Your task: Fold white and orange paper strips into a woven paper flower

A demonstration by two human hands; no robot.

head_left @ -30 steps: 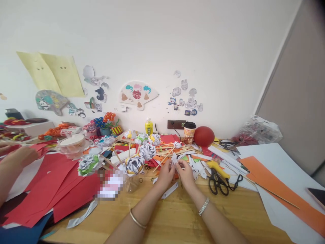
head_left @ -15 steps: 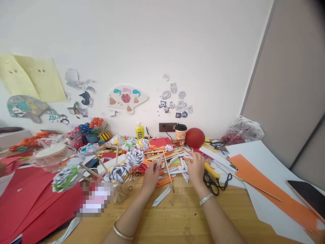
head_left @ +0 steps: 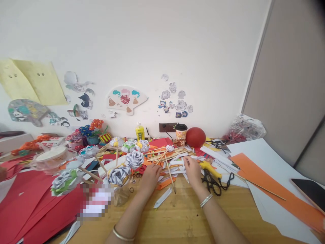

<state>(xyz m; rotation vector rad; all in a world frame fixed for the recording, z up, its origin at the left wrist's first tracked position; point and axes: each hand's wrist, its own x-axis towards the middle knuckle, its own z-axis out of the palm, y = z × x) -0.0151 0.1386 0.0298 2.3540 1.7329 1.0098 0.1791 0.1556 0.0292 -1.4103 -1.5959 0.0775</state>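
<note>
Paper strip (head_left: 163, 198) left of scissors (head_left: 212, 183)

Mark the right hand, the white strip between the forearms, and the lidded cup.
Right hand (head_left: 193, 170): head view, back of the hand.
White strip (head_left: 163, 198): head view, middle of its length.
Lidded cup (head_left: 181, 137): head view, printed side wall.

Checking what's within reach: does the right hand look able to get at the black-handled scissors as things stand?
Probably yes: the black-handled scissors lie close beside the right hand, with nothing seen over their near end, though the yellow tool beyond may hinder lifting.
</note>
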